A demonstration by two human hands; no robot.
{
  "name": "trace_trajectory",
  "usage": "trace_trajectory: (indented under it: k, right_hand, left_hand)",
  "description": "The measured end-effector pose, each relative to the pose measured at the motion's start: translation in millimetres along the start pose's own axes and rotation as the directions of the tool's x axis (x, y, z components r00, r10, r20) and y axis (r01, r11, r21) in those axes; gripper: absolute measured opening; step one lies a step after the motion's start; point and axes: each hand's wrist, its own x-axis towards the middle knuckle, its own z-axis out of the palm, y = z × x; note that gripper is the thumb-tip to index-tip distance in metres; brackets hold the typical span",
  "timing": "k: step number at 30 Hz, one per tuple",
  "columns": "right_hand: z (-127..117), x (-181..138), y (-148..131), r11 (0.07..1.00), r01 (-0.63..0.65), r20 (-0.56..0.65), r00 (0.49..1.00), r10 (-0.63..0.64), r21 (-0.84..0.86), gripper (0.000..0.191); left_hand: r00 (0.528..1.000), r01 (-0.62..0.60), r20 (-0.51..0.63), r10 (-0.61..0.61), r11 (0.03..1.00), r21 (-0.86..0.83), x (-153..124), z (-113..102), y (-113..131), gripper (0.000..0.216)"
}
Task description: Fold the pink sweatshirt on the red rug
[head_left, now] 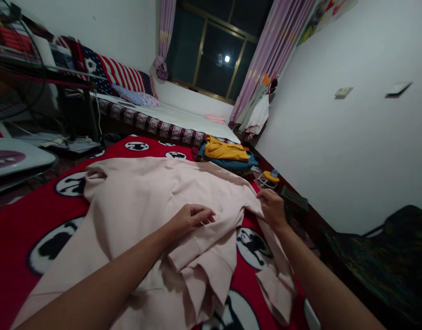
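A pale pink long-sleeved sweatshirt (138,197) lies spread and partly rumpled on a red blanket (11,247) with black-and-white round patterns. At the sweatshirt's right shoulder, my right hand (273,208) pinches the fabric, and a sleeve hangs down below it toward me. My left hand (193,216) is over the middle of the garment, fingers loosely curved and a little apart, with no cloth visibly gripped. Under my left forearm the lower part of the sweatshirt is bunched into folds. Part of the hem is hidden by that forearm.
Folded clothes (226,150), yellow on top of teal, are stacked at the blanket's far edge. A bed (183,117) stands below the window. To the left are a white stool-like seat (18,158) and a fan. A dark patterned bag (396,256) sits at right.
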Motion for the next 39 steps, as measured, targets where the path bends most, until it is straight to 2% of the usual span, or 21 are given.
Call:
trace_trajectory:
  k: [2,3,5,7,9,10,13,15,16,17,18,20,21,23,24,26,27,30,33,36,39]
  right_hand:
    - [-7,2,14,0.996,-0.089,-0.107,0.990,0.089,0.000,0.021]
    - [-8,1,17,0.995,-0.102,-0.080,0.992,0.101,-0.001,0.022]
    - [-4,-5,11,0.999,-0.046,0.094,0.994,0.047,-0.012,0.030]
    - [6,-12,-5,0.999,0.054,0.270,0.962,-0.049,-0.009,0.048]
    - [16,-16,-21,0.992,0.126,0.359,0.925,-0.127,0.026,0.059]
    - [20,-15,-26,0.987,0.151,0.377,0.912,-0.164,0.064,0.058]
    - [18,-10,-24,0.967,0.159,0.287,0.934,-0.213,0.201,0.038]
    - [10,-8,-10,0.966,0.108,0.152,0.978,-0.146,0.233,0.027]
    - [6,-8,-1,0.972,0.071,0.125,0.987,-0.100,0.223,0.024]
    - [1,-9,8,0.981,0.027,0.153,0.986,-0.058,0.194,0.024]
    - [-3,-10,16,0.989,-0.022,0.229,0.973,-0.012,0.144,0.025]
    - [-8,-11,29,0.992,-0.121,0.385,0.915,0.119,-0.018,0.031]
    - [-9,-9,33,0.980,-0.167,0.399,0.896,0.196,-0.107,0.033]
    - [-8,-1,41,0.941,-0.260,0.270,0.910,0.315,-0.218,0.036]
    - [-5,6,44,0.925,-0.299,0.188,0.920,0.345,-0.235,0.036]
    - [3,20,51,0.909,-0.349,0.096,0.921,0.378,-0.227,0.035]
    - [9,27,55,0.905,-0.363,0.097,0.915,0.391,-0.220,0.034]
    - [33,44,63,0.908,-0.358,0.155,0.906,0.394,-0.218,0.029]
    - [60,56,60,0.930,-0.307,0.176,0.922,0.344,-0.203,0.045]
    - [83,68,49,0.958,-0.198,0.202,0.950,0.240,-0.209,0.061]
    - [98,81,38,0.940,-0.107,0.292,0.934,0.207,-0.323,0.053]
  left_hand:
    - [0.994,-0.004,-0.109,-0.004,0.997,-0.079,7,-3,-9,0.040]
    - [0.990,0.002,-0.141,-0.013,0.997,-0.083,10,-5,-13,0.036]
    - [0.990,0.023,-0.136,-0.023,1.000,-0.001,15,-7,-20,0.028]
    - [0.999,0.015,-0.046,-0.010,0.995,0.100,14,-8,-21,0.024]
    - [0.997,-0.004,0.083,-0.005,0.994,0.108,7,-6,-15,0.032]
    - [0.989,-0.003,0.150,-0.007,0.997,0.072,2,-3,-10,0.039]
    - [0.925,0.032,0.380,-0.011,0.998,-0.049,-14,9,9,0.060]
    - [0.859,0.079,0.511,-0.033,0.995,-0.068,-21,20,17,0.062]
    - [0.842,0.095,0.537,-0.052,0.994,-0.052,-23,24,18,0.060]
    - [0.854,0.088,0.516,-0.066,0.996,-0.018,-23,27,19,0.056]
    - [0.888,0.048,0.456,-0.059,0.998,0.035,-21,29,17,0.051]
    - [0.957,-0.126,0.284,0.060,0.968,0.218,-16,29,12,0.040]
    - [0.963,-0.223,0.224,0.151,0.912,0.344,-13,27,9,0.036]
    - [0.941,-0.338,0.199,0.274,0.735,0.588,-8,22,2,0.036]
    - [0.937,-0.346,0.216,0.274,0.647,0.679,-7,19,-1,0.041]
    - [0.951,-0.310,0.254,0.178,0.522,0.795,-6,15,-6,0.057]
    - [0.956,-0.293,0.272,0.114,0.483,0.825,-7,14,-8,0.064]
    - [0.948,-0.285,0.318,-0.006,0.427,0.858,-9,14,-9,0.069]
    - [0.947,-0.286,0.322,-0.017,0.416,0.863,-11,16,-7,0.070]
    - [0.947,-0.284,0.321,-0.015,0.429,0.858,-11,17,-5,0.071]
    - [0.946,-0.291,0.325,0.004,0.453,0.843,-12,17,-7,0.071]
